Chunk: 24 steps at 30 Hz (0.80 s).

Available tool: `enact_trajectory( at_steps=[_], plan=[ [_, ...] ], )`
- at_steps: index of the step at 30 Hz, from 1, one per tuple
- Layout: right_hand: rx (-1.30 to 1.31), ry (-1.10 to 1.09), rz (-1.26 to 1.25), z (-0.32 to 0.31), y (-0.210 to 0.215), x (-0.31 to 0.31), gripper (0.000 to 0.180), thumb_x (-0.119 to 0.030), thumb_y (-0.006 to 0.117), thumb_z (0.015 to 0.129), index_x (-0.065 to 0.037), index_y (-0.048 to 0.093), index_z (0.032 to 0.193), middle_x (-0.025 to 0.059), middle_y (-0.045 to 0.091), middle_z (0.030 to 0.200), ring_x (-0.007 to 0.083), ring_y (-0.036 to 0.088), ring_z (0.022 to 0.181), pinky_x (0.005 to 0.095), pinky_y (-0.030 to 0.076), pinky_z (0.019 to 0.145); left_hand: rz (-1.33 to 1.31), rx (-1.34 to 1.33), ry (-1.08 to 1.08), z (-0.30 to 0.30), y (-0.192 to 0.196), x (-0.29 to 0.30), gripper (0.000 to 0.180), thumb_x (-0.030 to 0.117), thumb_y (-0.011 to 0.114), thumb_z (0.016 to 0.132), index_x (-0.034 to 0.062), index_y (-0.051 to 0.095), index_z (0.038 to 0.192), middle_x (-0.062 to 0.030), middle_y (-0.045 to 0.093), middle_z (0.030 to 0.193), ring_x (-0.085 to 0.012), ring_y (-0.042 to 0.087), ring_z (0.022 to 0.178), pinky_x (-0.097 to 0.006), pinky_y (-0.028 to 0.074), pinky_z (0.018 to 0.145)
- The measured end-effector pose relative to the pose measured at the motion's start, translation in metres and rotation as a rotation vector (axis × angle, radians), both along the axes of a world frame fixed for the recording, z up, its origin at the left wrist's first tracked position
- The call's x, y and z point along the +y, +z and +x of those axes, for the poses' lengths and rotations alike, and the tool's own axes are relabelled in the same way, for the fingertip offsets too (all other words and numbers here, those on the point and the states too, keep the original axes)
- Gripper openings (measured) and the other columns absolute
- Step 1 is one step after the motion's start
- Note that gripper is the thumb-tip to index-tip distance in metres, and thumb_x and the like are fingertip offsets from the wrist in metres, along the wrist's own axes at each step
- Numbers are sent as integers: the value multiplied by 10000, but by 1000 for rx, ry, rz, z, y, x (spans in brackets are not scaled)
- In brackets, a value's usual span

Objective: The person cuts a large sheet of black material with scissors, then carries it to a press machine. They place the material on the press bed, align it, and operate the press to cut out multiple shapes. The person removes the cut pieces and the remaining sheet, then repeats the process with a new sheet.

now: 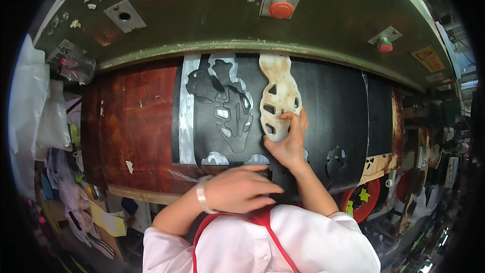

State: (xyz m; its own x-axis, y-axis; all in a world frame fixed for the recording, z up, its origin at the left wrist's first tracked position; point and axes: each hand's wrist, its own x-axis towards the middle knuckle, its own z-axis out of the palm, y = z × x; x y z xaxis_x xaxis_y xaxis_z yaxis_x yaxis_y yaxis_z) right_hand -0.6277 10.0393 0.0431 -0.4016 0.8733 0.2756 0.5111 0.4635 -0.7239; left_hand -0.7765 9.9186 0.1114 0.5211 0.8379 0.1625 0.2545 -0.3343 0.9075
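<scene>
Cream piece [286, 82]: one, in right hand [289, 147]; red buttons [281, 9]: two.

White shirt [323, 237] (plus red straps [262, 217])

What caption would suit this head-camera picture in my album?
The right hand grips a cream perforated plate over a cut black sheet, the left hand open nearby.

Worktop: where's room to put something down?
Bare: the far black sheet right of the pale template, and most of the reddish board left of the white strip. Crowded: around the cutouts, left hand and right hand.
</scene>
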Motion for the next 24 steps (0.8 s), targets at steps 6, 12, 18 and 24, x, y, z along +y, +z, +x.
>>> enact_trajectory(
  at_steps=[6,12,18,24],
  plan=[
    [-90,23,67,-16,-7,23,837,-110,793,607,-44,336,1304,347,233,1375,527,258,1271,564,266,1051,-125,-17,1330,-62,-33,-62,239,11,586,879,0,641,1112,-100,672,942,-215,638,857,-303,495,777],
    [178,112,-215,-20,2,83,1024,-230,752,744,-6,87,1491,325,214,1462,460,255,1362,526,248,1101,-328,206,1496,-42,-105,-66,438,132,597,896,28,496,1309,-80,595,819,-241,570,751,-347,461,738],
    [339,-636,282,56,70,224,826,-384,488,954,86,49,1471,301,171,1513,386,163,1425,430,128,1159,-45,670,1436,-69,-135,-16,509,214,621,897,14,465,1338,-86,580,633,-288,560,589,-409,437,602],
    [353,-613,413,44,66,265,903,-480,465,949,101,-2,1460,310,26,1532,384,35,1447,433,45,1166,23,412,1568,-97,-125,47,549,189,615,899,40,412,1388,-70,541,602,-265,537,548,-384,424,552]
  ],
)
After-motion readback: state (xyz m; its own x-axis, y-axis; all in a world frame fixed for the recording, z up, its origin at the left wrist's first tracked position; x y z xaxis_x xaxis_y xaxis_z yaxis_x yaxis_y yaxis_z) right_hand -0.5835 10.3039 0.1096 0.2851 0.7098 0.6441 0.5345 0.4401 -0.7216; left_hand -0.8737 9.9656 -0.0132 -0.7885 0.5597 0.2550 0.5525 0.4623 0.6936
